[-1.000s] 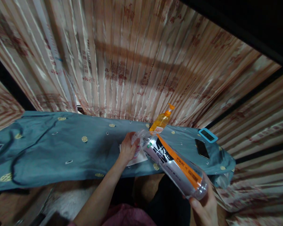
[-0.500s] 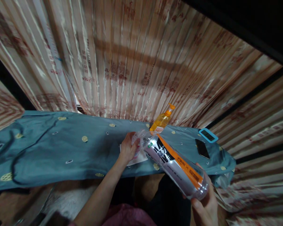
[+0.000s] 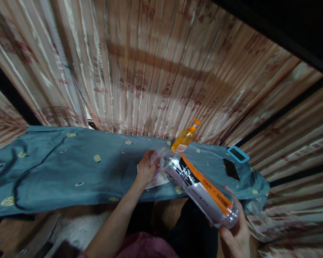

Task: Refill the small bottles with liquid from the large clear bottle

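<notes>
My right hand (image 3: 234, 229) is wrapped round the base of a large clear plastic bottle (image 3: 201, 191) with a silver, orange and black label. The bottle is tilted, its neck pointing up and to the left. My left hand (image 3: 147, 168) grips a smaller clear plastic bottle (image 3: 156, 165) with pinkish marks, close to the big bottle's neck. Whether the two mouths touch I cannot tell. Beneath my left hand lies a white sheet (image 3: 158, 182), partly hidden. Just behind the necks stands an orange pump bottle (image 3: 183, 140) holding yellow liquid.
A blue-green cloth with pineapple prints (image 3: 70, 165) covers the narrow table. On its right end lie a black phone (image 3: 231, 169) and a blue-framed digital timer (image 3: 238, 154). Pleated patterned curtains (image 3: 150, 71) hang behind and to the right, with dark frame bars (image 3: 282, 109).
Almost nothing differs. Both hands keep their grip, and the large bottle stays at nearly the same tilt.
</notes>
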`<state>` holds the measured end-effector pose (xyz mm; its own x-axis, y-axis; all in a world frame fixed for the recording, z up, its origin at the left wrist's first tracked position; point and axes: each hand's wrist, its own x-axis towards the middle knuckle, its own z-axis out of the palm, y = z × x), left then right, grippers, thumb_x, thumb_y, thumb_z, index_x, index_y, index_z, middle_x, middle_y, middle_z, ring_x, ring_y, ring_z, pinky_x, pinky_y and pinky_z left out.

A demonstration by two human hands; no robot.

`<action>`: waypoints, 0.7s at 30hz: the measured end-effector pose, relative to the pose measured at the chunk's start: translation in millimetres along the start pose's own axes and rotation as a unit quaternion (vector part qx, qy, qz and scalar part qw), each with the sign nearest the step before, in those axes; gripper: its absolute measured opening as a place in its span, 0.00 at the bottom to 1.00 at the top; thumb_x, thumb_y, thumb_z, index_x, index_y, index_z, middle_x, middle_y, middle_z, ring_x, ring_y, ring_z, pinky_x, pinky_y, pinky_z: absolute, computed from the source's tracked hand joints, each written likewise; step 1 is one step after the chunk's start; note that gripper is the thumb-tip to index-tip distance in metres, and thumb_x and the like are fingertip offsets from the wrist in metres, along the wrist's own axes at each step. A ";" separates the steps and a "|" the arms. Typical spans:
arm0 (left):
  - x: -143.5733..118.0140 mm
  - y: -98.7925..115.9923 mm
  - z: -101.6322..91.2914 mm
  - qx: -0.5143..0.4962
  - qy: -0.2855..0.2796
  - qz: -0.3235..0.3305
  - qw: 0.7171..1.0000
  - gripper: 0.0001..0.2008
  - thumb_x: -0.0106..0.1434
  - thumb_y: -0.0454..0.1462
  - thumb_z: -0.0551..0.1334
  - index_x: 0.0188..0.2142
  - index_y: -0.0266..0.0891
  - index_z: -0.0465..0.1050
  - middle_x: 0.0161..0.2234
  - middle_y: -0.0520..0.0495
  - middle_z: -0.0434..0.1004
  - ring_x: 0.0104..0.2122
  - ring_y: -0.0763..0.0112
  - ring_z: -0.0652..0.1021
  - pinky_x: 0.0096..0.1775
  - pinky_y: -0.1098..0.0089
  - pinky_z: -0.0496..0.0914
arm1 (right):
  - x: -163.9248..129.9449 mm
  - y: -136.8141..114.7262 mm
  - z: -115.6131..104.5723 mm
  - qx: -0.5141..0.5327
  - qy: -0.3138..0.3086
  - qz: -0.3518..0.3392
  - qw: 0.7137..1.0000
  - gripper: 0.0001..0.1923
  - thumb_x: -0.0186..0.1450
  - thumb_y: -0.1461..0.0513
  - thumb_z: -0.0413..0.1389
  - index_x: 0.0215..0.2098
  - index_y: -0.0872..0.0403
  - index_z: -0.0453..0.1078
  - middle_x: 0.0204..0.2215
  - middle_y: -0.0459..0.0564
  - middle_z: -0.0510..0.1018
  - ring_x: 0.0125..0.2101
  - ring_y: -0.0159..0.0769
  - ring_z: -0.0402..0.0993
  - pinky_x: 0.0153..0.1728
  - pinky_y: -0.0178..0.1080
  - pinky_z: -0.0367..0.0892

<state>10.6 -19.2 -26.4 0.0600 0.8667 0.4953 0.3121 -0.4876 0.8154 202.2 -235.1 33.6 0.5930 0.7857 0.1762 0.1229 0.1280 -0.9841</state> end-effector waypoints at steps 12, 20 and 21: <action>0.2 -1.6 0.7 -0.008 0.000 0.002 1.000 0.20 0.70 0.49 0.52 0.46 0.39 0.74 0.42 0.40 0.81 0.44 0.55 0.82 0.48 0.56 0.76 | -2.1 -2.8 3.2 0.025 0.016 -0.005 1.000 0.56 0.44 0.38 0.72 0.65 0.47 0.60 0.70 0.55 0.59 0.69 0.63 0.50 0.68 0.57 0.46; 0.0 2.9 -1.2 -0.010 -0.007 0.006 1.000 0.21 0.71 0.50 0.50 0.47 0.38 0.72 0.42 0.39 0.79 0.44 0.50 0.81 0.48 0.53 0.75 | -4.3 -7.9 3.3 -0.001 0.006 0.007 1.000 0.48 0.49 0.42 0.70 0.65 0.37 0.62 0.69 0.48 0.61 0.68 0.61 0.53 0.66 0.58 0.50; 0.0 3.6 -1.6 -0.010 -0.009 0.006 1.000 0.22 0.71 0.51 0.49 0.47 0.38 0.72 0.42 0.39 0.79 0.44 0.50 0.81 0.48 0.53 0.75 | -4.9 -8.5 3.9 -0.003 0.007 0.003 1.000 0.44 0.50 0.43 0.70 0.64 0.33 0.63 0.69 0.45 0.62 0.69 0.60 0.53 0.66 0.58 0.50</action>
<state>10.2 -21.1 -23.0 0.0803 0.8620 0.5006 0.2924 -0.5005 0.8149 195.1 -237.7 41.0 0.6042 0.7784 0.1707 0.1239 0.1199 -0.9850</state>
